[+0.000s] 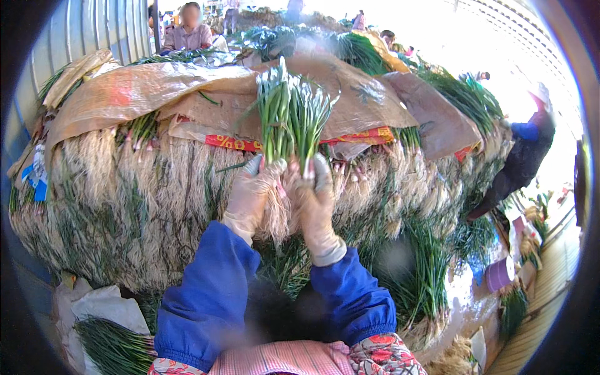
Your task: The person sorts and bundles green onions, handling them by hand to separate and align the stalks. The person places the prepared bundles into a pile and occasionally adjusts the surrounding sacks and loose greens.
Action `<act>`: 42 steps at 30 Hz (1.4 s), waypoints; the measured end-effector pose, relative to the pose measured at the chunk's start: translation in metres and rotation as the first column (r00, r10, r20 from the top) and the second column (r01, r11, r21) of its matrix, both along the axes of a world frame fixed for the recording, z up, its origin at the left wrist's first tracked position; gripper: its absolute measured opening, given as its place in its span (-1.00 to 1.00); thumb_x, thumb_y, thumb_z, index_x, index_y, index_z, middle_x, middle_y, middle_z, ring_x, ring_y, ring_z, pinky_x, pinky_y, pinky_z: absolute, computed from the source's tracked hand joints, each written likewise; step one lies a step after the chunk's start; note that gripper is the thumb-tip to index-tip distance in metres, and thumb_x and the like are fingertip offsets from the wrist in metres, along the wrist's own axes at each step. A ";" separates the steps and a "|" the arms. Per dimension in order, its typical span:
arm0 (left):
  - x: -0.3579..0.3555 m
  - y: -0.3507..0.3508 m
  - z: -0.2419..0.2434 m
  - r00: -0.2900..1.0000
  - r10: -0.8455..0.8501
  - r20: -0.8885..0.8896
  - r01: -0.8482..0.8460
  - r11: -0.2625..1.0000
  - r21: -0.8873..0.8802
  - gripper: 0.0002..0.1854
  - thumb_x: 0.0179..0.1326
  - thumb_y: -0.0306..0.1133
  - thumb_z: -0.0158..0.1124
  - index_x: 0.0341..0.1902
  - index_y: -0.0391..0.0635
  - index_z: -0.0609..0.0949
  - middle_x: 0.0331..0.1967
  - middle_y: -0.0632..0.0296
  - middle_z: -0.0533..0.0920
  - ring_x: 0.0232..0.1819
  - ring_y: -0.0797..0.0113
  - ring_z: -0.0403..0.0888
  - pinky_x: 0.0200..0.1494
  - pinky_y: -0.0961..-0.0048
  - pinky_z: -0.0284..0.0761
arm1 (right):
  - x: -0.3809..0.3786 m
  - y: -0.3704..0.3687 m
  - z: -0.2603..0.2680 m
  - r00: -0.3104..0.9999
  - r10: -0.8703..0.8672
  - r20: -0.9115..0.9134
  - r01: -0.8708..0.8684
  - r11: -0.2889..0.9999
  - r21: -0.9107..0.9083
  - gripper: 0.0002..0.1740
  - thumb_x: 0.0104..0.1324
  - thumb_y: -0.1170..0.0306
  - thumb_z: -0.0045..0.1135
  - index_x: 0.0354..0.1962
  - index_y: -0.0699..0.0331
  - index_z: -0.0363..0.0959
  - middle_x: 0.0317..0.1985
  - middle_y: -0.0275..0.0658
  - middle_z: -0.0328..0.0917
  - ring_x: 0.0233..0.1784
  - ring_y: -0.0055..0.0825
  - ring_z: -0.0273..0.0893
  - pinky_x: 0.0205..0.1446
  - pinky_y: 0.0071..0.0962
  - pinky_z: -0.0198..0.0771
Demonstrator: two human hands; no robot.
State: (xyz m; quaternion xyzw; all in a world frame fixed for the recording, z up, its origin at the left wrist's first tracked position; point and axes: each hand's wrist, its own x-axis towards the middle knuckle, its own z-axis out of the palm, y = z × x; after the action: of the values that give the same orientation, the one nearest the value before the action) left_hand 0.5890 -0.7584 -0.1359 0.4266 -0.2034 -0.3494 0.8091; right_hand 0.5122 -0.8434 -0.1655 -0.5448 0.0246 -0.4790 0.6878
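Observation:
A bunch of green onions [293, 117] stands upright before me, leaves up and pale roots [276, 213] hanging down. On its left side my left hand [253, 194], in a thin pale glove, grips the reddish lower stems. My right hand [316, 201], gloved alike, closes around the stems from the other side. The two hands almost meet at the bulbs. Behind them rises a broad stack of green onions [173, 173] with the roots facing me. Brown woven plastic sheeting [211, 108] covers its top. Blue oversleeves cover both my forearms.
Loose green onions lie at lower left [112, 344] and lower right [422, 276]. A purple roll [499, 274] sits at the right. One person [187, 35] is behind the stack; another in dark clothes [525, 145] leans at its right end. A corrugated metal wall [89, 28] borders the left.

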 end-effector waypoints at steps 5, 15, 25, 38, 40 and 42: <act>0.034 0.021 -0.022 0.993 0.118 -0.027 -0.118 0.993 -0.025 -0.67 0.22 -0.24 0.10 -0.06 -0.24 0.52 -0.19 0.11 0.57 -0.20 0.35 0.50 -0.12 0.37 0.44 | -0.007 -0.048 0.056 0.921 -0.088 -0.379 0.077 0.996 -0.044 -0.67 0.20 0.49 0.00 -0.05 0.27 0.37 -0.21 -0.20 0.52 -0.23 -0.46 0.47 -0.12 -0.42 0.37; 0.015 0.073 -0.014 0.976 0.214 -0.051 -0.182 0.916 0.357 -0.80 0.16 -0.24 0.16 -0.23 -0.08 0.57 -0.50 0.32 0.52 -0.56 0.45 0.44 -0.58 0.50 0.42 | -0.044 -0.054 0.038 0.460 -0.872 -0.171 0.251 0.312 -0.916 -0.55 0.17 0.14 -0.04 -0.07 0.21 0.41 -0.17 -0.09 0.52 -0.07 -0.08 0.44 0.02 -0.26 0.31; -0.110 0.140 -0.044 0.957 0.203 0.208 -0.247 0.945 0.215 -0.85 0.14 -0.35 0.19 -0.28 -0.15 0.59 -0.42 0.31 0.60 -0.49 0.54 0.50 -0.47 0.62 0.40 | -0.063 0.093 -0.011 0.813 0.300 -0.499 -0.481 0.829 -0.285 -0.64 0.23 0.33 -0.07 -0.11 0.41 0.41 -0.23 -0.18 0.54 -0.18 -0.41 0.47 -0.08 -0.48 0.33; -0.107 0.173 -0.048 0.968 -0.099 0.230 -0.008 0.906 0.423 -0.72 0.19 -0.34 0.12 -0.08 -0.24 0.49 -0.38 0.08 0.64 -0.75 0.54 0.39 -0.65 0.65 0.35 | -0.074 -0.025 0.045 0.902 -0.198 -0.383 0.089 0.955 -0.284 -0.66 0.25 0.24 -0.03 -0.10 0.25 0.41 -0.34 -0.13 0.55 -0.30 -0.28 0.52 -0.19 -0.42 0.38; -0.092 0.167 -0.056 0.972 -0.078 0.222 -0.019 0.915 0.404 -0.73 0.19 -0.34 0.12 -0.10 -0.24 0.50 -0.39 0.08 0.64 -0.74 0.53 0.40 -0.65 0.64 0.35 | -0.066 -0.042 0.073 0.537 -0.683 -0.494 0.158 0.657 -0.737 -0.59 0.23 0.14 -0.08 -0.13 0.29 0.39 -0.38 0.01 0.53 -0.27 -0.12 0.52 -0.17 -0.25 0.37; -0.085 0.158 -0.060 0.980 -0.051 0.195 -0.029 0.922 0.387 -0.74 0.18 -0.35 0.13 -0.11 -0.24 0.50 -0.40 0.08 0.64 -0.73 0.52 0.40 -0.64 0.63 0.36 | -0.048 -0.067 0.077 0.423 -0.749 -0.510 0.085 0.593 -0.800 -0.49 0.19 0.00 -0.12 -0.15 0.26 0.40 -0.35 -0.02 0.55 -0.23 -0.07 0.52 -0.14 -0.19 0.36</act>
State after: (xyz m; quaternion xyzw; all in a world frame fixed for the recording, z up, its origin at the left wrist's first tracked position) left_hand 0.5043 -0.6005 -0.1960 0.6102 -0.2133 -0.3425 0.6818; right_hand 0.4639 -0.9108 -0.0889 -0.8774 0.3138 -0.3106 0.1876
